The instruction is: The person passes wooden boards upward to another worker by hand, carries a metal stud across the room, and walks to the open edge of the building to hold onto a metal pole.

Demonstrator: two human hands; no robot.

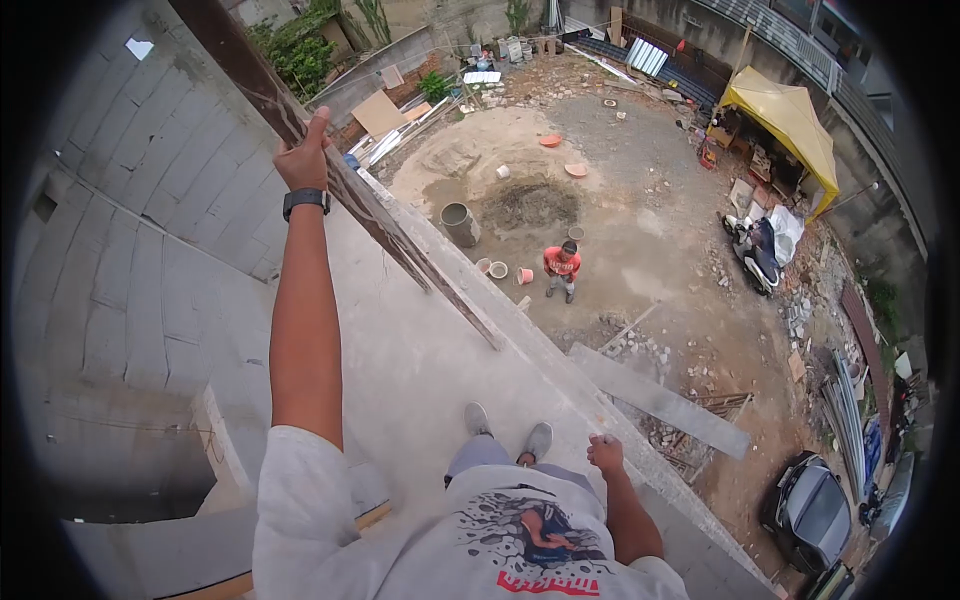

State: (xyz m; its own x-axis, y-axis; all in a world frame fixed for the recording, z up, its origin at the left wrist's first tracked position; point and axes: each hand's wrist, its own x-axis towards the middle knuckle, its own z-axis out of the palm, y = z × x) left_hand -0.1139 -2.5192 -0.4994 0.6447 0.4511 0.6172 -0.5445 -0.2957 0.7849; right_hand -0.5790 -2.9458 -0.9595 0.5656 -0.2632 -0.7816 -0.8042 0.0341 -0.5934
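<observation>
My left hand (303,152), with a dark watch on its wrist, is closed around a long brown post (375,222). The post slants from the top of the view down to the concrete ledge (420,370), and I cannot tell if it is wood or rusted metal. Over the ledge's outer edge, low on the right, my right hand (605,452) is curled into a fist. Its fingers hide whatever may be inside. Both of my grey shoes (538,440) stand on the ledge, close to that edge.
Far below, a person in a red shirt (562,262) stands near several buckets (525,276) and a grey drum (460,224). A metal sheet (665,402) juts out under the edge. A block wall (130,270) rises at left; a yellow canopy (785,115) and a car (808,505) are right.
</observation>
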